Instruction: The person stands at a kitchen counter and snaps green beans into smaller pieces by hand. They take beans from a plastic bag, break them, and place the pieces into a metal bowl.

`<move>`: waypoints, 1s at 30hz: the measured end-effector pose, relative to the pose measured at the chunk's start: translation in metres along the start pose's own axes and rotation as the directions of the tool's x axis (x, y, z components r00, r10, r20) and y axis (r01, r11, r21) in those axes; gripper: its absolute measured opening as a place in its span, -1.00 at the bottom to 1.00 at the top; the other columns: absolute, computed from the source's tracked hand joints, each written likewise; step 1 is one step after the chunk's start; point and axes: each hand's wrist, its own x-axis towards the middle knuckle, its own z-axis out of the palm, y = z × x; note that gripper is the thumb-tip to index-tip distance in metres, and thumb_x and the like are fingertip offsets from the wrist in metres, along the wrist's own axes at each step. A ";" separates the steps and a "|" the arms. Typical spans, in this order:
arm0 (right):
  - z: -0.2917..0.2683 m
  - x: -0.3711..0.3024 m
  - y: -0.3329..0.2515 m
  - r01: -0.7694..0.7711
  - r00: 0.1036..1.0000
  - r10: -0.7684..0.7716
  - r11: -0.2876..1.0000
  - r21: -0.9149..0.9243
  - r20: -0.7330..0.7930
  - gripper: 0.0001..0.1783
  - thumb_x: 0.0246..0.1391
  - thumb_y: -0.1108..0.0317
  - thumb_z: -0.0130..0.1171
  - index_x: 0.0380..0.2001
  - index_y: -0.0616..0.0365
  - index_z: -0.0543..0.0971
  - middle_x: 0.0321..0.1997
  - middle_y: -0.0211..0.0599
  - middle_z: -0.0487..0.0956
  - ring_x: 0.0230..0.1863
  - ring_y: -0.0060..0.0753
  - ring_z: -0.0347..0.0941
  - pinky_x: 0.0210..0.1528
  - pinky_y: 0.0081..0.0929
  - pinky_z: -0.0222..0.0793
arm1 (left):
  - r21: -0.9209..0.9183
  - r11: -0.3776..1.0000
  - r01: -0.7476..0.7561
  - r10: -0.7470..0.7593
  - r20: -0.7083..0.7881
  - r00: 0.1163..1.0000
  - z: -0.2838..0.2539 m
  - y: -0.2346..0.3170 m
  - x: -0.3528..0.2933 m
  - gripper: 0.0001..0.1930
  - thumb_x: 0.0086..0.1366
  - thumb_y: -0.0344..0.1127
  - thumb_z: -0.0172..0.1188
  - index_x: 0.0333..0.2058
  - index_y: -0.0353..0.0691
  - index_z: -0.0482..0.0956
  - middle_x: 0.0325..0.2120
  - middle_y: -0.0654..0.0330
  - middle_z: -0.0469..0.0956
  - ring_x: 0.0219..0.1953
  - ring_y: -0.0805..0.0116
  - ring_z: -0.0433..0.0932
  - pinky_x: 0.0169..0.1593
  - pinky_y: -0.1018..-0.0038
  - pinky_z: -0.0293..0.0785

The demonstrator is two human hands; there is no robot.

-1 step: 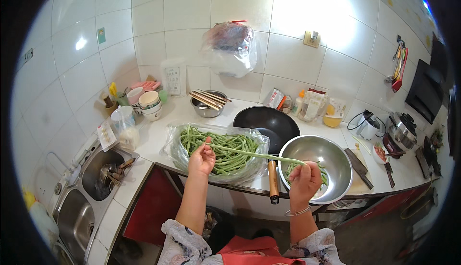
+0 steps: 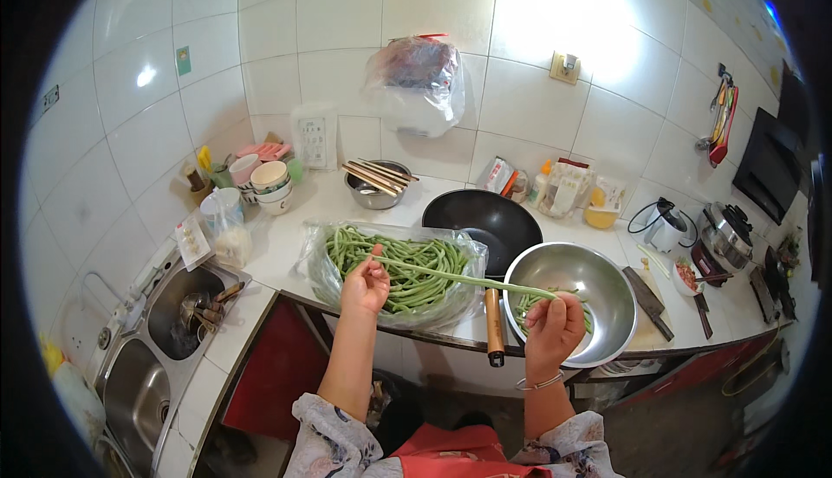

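A long green bean stretches between my two hands, its left end higher than its right. The left tip is pinched in my left hand, over the front of a clear plastic bag full of long beans. My right hand grips the other end between thumb and fingers, above the near left rim of a steel basin. Short green bean pieces lie in the basin, partly hidden by that hand.
A black wok sits between bag and basin, its wooden handle jutting over the counter edge. A cleaver lies on a board right of the basin. Behind the bag stands a metal bowl with chopsticks. A double sink is at left.
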 end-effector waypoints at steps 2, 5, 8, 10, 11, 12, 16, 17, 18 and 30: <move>-0.002 -0.001 -0.003 0.018 0.998 -0.012 0.995 0.095 -0.058 -0.85 0.14 0.42 -0.15 -0.44 0.23 0.37 -0.63 -0.39 0.37 -0.66 -0.65 0.24 -0.63 -0.71 0.20 | -0.002 0.999 -0.041 0.041 -0.039 0.998 0.001 0.000 0.000 -0.70 0.22 -0.44 0.00 -0.09 -0.45 0.37 -0.64 0.32 0.36 -0.63 0.57 0.31 -0.52 0.70 0.26; -0.012 0.000 -0.009 0.048 0.995 -0.032 0.985 0.168 -0.099 -0.87 0.13 0.44 -0.17 -0.44 0.23 0.35 -0.64 -0.35 0.35 -0.66 -0.61 0.24 -0.65 -0.68 0.21 | -0.011 1.000 -0.021 0.021 -0.043 0.999 0.000 0.002 -0.001 -0.70 0.23 -0.45 -0.01 -0.08 -0.46 0.36 -0.65 0.33 0.35 -0.63 0.60 0.29 -0.55 0.71 0.24; -0.007 0.004 -0.016 0.050 0.991 -0.024 0.980 0.192 -0.135 -0.85 0.13 0.44 -0.18 -0.46 0.25 0.35 -0.62 -0.34 0.36 -0.67 -0.60 0.23 -0.65 -0.66 0.22 | -0.045 0.999 0.011 -0.010 0.037 0.999 -0.007 0.004 0.002 -0.72 0.25 -0.46 -0.07 -0.08 -0.47 0.34 -0.59 0.26 0.40 -0.65 0.58 0.31 -0.59 0.70 0.28; -0.011 -0.004 -0.019 0.048 0.997 -0.041 0.990 0.130 -0.061 -0.87 0.12 0.44 -0.16 -0.46 0.25 0.35 -0.62 -0.33 0.37 -0.66 -0.60 0.24 -0.63 -0.66 0.23 | -0.045 0.999 0.009 -0.007 0.033 0.999 -0.002 0.005 -0.003 -0.72 0.25 -0.47 -0.08 -0.08 -0.48 0.34 -0.58 0.24 0.42 -0.65 0.58 0.32 -0.59 0.71 0.32; -0.013 -0.008 -0.018 0.048 0.999 -0.046 0.994 0.097 -0.026 -0.88 0.12 0.45 -0.15 -0.46 0.25 0.35 -0.62 -0.32 0.37 -0.66 -0.60 0.25 -0.62 -0.66 0.24 | -0.030 0.999 -0.015 0.015 0.012 1.000 -0.003 0.004 -0.001 -0.72 0.25 -0.48 -0.08 -0.09 -0.48 0.33 -0.56 0.23 0.42 -0.65 0.57 0.32 -0.58 0.72 0.32; -0.013 -0.010 -0.015 0.076 0.996 -0.075 0.997 -0.026 0.046 -0.88 0.10 0.45 -0.11 -0.46 0.26 0.37 -0.62 -0.32 0.40 -0.63 -0.62 0.28 -0.59 -0.68 0.25 | -0.014 0.999 -0.038 0.038 -0.008 0.999 -0.002 0.004 0.001 -0.73 0.25 -0.48 -0.08 -0.09 -0.48 0.33 -0.55 0.22 0.43 -0.65 0.57 0.33 -0.58 0.72 0.33; -0.018 -0.003 -0.014 -0.055 0.979 0.095 0.975 -0.215 0.181 -0.88 0.10 0.45 -0.06 -0.43 0.28 0.44 -0.59 -0.39 0.46 -0.60 -0.68 0.34 -0.53 -0.73 0.28 | -0.017 1.000 -0.015 0.016 0.037 0.999 -0.012 0.007 0.007 -0.73 0.25 -0.46 -0.07 -0.11 -0.50 0.33 -0.51 0.20 0.44 -0.61 0.57 0.38 -0.56 0.72 0.35; -0.020 -0.001 -0.014 -0.094 0.978 0.128 0.975 -0.203 0.162 -0.88 0.10 0.45 -0.05 -0.41 0.29 0.44 -0.59 -0.39 0.46 -0.59 -0.68 0.34 -0.53 -0.74 0.28 | 0.020 1.000 -0.009 0.008 0.055 0.998 -0.009 0.010 0.008 -0.71 0.27 -0.41 -0.09 -0.09 -0.49 0.34 -0.61 0.28 0.42 -0.62 0.59 0.35 -0.55 0.74 0.32; -0.022 0.001 -0.015 -0.134 0.976 0.162 0.973 -0.189 0.143 -0.87 0.11 0.45 -0.04 -0.40 0.30 0.44 -0.58 -0.39 0.46 -0.59 -0.69 0.34 -0.53 -0.74 0.28 | 0.006 1.000 -0.002 0.002 0.053 0.999 -0.010 0.011 0.010 -0.72 0.28 -0.42 -0.09 -0.10 -0.49 0.34 -0.57 0.26 0.43 -0.62 0.59 0.35 -0.55 0.74 0.32; -0.073 0.022 -0.039 -0.121 0.957 0.206 0.923 -0.365 0.204 -0.85 0.09 0.42 0.01 -0.43 0.30 0.50 -0.63 -0.44 0.44 -0.62 -0.71 0.30 -0.58 -0.76 0.20 | 0.123 0.990 -0.072 0.087 -0.118 0.989 0.012 0.000 0.007 -0.75 0.26 -0.35 -0.05 -0.18 -0.44 0.41 -0.63 0.31 0.36 -0.67 0.57 0.26 -0.58 0.67 0.24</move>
